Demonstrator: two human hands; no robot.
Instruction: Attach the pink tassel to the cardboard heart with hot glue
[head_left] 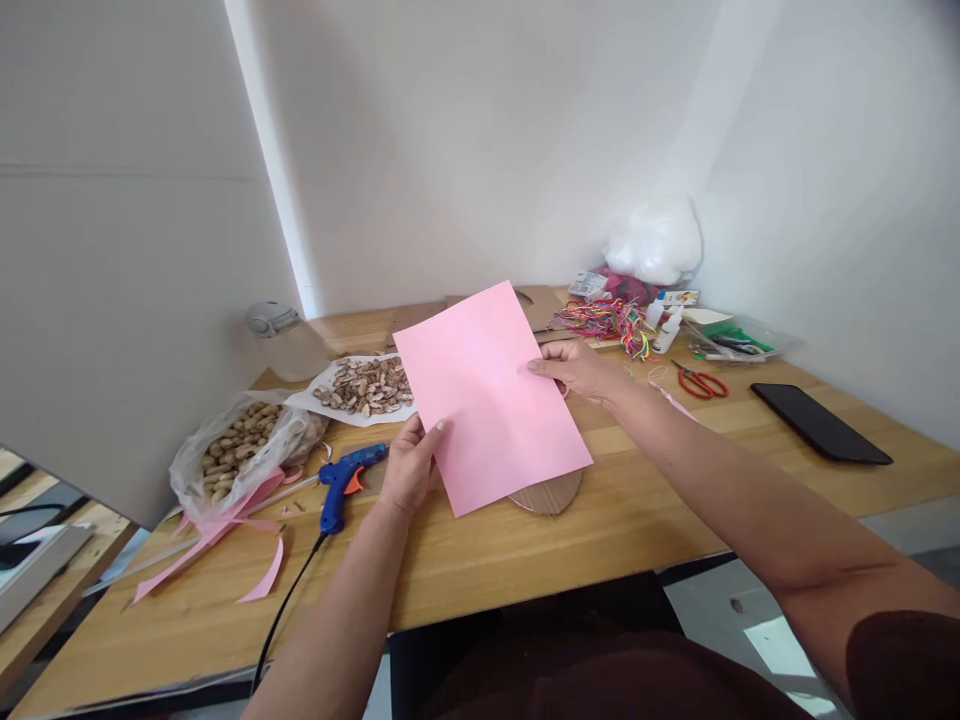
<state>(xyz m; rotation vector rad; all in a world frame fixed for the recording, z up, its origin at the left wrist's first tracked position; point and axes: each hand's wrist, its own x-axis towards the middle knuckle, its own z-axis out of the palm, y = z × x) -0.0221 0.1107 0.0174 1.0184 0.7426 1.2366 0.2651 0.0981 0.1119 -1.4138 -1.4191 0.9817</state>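
A sheet of pink paper (491,400) is held up, tilted, over the wooden table (450,590). My left hand (411,460) is closed on its left edge, the thumb on the front face and the fingers behind. My right hand (574,370) pinches its right edge the same way. Beneath the paper, a rounded piece of corrugated cardboard (553,493) shows in part; the paper hides the rest of it. To the left of my left hand lies a blue glue gun (341,487) with an orange trigger and a black cord.
At left are a plastic bag of peanuts (238,445), pink paper strips (264,572) and peanut shells (367,385) on white paper. A lidded jar (285,340) stands behind. At right lie red-handled scissors (699,380), a black phone (821,422), glue bottles (667,330) and colourful cords (607,320).
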